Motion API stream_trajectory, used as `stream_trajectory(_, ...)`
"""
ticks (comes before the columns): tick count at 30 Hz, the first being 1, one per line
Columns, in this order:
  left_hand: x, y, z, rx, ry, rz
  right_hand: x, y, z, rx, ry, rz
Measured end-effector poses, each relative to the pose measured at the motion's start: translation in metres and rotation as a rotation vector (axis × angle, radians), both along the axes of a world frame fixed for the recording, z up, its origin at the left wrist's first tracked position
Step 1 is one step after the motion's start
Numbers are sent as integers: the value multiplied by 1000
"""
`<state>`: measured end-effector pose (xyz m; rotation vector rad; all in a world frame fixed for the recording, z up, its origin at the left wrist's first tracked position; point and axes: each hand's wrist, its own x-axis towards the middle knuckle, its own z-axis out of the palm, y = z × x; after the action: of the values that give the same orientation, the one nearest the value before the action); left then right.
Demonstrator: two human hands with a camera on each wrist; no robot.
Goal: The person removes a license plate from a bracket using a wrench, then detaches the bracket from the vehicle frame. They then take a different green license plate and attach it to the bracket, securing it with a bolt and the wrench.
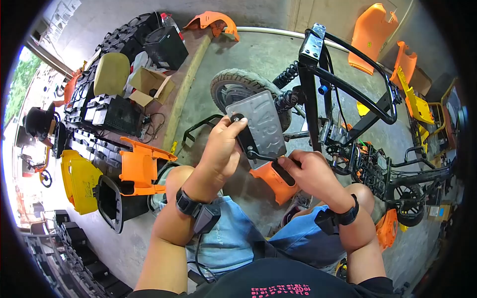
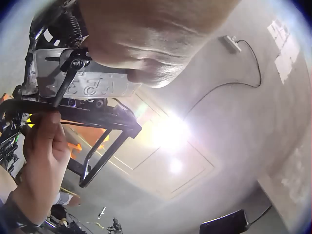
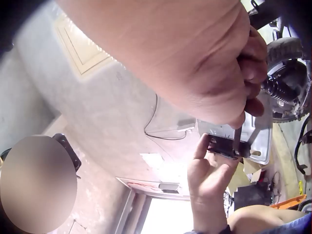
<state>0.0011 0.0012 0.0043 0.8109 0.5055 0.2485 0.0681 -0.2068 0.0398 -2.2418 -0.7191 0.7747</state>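
Observation:
A grey licence plate [image 1: 266, 121] with embossed characters is held up in front of the person, tilted. Against its left side lies a black bracket [image 1: 245, 138]. My left hand [image 1: 221, 149] pinches the bracket and plate at their upper left edge, thumb on the bracket. Lower down, my right hand [image 1: 315, 174] grips a slim black wrench [image 1: 263, 158] between thumb and curled fingers. The wrench [image 2: 66, 87] meets a bolt on the bracket, as the left wrist view shows. In the right wrist view the right hand covers part of the plate [image 3: 263, 139].
Behind the plate stands a black motorcycle frame [image 1: 343, 84] with a rear wheel [image 1: 238, 82]. An orange panel [image 1: 276, 183] lies below the hands. To the left are another orange panel [image 1: 141, 166], a yellow panel [image 1: 78, 181], a cardboard box [image 1: 149, 85] and black crates [image 1: 117, 115].

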Motion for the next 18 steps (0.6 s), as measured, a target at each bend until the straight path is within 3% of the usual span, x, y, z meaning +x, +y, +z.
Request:
stream_trajectory(10,-3,-12,7,285,-13,-284,-4,-5,-25,40,-397,140)
stream_trajectory(12,-4,-14,11,469,65,-396,-6,-5,-26,48,-459,155)
stream_trajectory(18,-3,-19,7,468,54,-365,-8,-8,-28,91,-588,248)
